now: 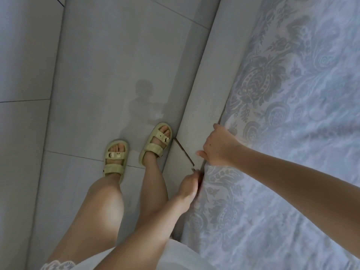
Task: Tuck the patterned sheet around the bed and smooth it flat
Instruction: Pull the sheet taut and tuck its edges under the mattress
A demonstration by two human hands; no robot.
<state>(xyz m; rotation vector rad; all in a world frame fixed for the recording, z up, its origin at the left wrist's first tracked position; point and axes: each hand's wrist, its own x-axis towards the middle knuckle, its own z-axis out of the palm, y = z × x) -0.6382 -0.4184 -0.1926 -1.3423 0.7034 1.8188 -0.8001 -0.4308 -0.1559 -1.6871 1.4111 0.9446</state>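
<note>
Patterned sheet (292, 133) covers the bed top, edge running along the grey bed frame (206, 94). Right hand (220, 147) reaches across from the right, back of hand up, fingers curled down over the sheet edge and closed on the fabric, thumb sticking out toward the frame. Left hand (190, 185) sits just below the right-hand grip, arm coming up from bottom centre, fingers pushed into the gap between sheet edge and frame; fingertips hidden and blurred, cannot tell if they pinch the cloth. Hands near each other, not touching. Left of both grips: frame rail with a thin dark seam (184, 152), then grey tiled floor (97, 75). Right foot's yellow sandal (156, 144) stands right against the frame base, left sandal (115, 158) beside it. White garment hem (175, 254) below the left arm. Sheet pale blue-white with grey floral paisley print, lightly wrinkled across the top, bulging a bit between the two grips
</note>
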